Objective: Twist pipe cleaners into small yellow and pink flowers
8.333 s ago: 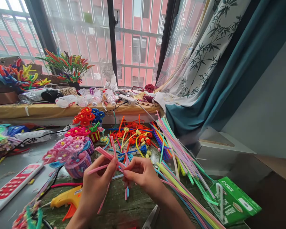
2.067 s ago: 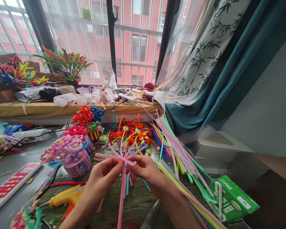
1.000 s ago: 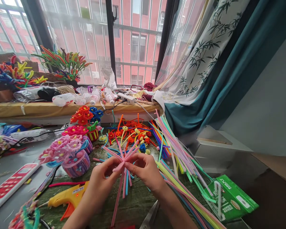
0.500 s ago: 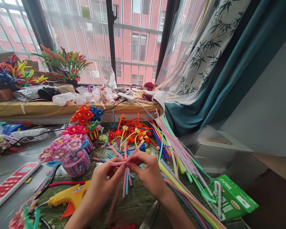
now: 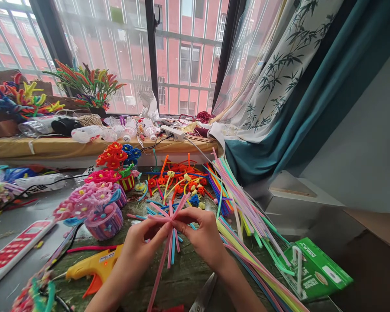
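Note:
Pink pipe cleaners [image 5: 170, 212] fan out like a star between my two hands, joined at a centre point. My left hand [image 5: 142, 242] pinches them from the left, thumb and fingers close to that centre. From the right, my right hand [image 5: 199, 234] pinches the same centre with thumb and index finger. One long pink strand [image 5: 160, 273] hangs down toward me. Short blue and pink pipe cleaner pieces [image 5: 173, 249] lie on the table below. Scissors [image 5: 204, 294] rest near the front edge, and a yellow glue gun [image 5: 95, 266] lies beside my left forearm.
Pipe-cleaner flower pots [image 5: 104, 221] stand on the left, near a red and white calculator-like object [image 5: 17, 249]. Red and orange flowers [image 5: 182, 177] are heaped at the back. Long pipe cleaner bundles [image 5: 247, 203] and a green box [image 5: 321, 268] lie on the right.
The pink strands have tilted slightly to the left between my fingers, and the long hanging strand has shifted a little. Both hands keep their pinch in nearly the same place.

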Available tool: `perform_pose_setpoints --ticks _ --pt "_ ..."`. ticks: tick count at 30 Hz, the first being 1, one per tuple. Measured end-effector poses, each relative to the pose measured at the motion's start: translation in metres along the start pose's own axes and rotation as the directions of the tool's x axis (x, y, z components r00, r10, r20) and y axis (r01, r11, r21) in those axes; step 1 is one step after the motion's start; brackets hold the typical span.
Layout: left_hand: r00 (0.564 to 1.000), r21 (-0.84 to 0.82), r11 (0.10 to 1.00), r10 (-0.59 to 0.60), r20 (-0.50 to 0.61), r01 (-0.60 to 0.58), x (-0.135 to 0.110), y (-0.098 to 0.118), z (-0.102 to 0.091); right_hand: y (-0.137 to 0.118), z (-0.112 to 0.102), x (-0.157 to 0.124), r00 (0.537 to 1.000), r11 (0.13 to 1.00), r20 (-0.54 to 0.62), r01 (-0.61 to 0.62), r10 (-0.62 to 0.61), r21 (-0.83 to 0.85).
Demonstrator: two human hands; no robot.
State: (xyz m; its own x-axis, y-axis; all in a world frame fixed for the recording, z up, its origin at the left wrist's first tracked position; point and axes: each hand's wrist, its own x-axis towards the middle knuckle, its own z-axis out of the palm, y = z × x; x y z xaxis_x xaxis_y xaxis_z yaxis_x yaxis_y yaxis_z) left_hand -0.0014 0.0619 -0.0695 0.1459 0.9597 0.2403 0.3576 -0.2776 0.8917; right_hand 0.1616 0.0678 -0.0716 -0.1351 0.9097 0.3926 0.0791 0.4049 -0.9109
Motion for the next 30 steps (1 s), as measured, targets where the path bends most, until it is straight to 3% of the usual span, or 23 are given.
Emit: perform_pose_setpoints --ticks 8,16,30 --pt "0.999 -0.062 0.998 0.032 0.006 -0.032 0.0 0.002 0.001 0.003 0.0 0.0 1.0 0.998 0.006 -0.024 0.023 0.061" --pt "0.998 -0.192 0.979 -0.058 0.026 0.062 -0.003 0.008 0.002 0.008 0.001 0.0 1.0 0.989 -0.012 -0.015 0.017 0.144" --pt "1.0 -0.13 0.991 0.01 -0.03 -0.014 -0.008 0.006 0.005 0.016 0.007 0.001 0.996 0.955 -0.069 0.082 -0.064 0.285"
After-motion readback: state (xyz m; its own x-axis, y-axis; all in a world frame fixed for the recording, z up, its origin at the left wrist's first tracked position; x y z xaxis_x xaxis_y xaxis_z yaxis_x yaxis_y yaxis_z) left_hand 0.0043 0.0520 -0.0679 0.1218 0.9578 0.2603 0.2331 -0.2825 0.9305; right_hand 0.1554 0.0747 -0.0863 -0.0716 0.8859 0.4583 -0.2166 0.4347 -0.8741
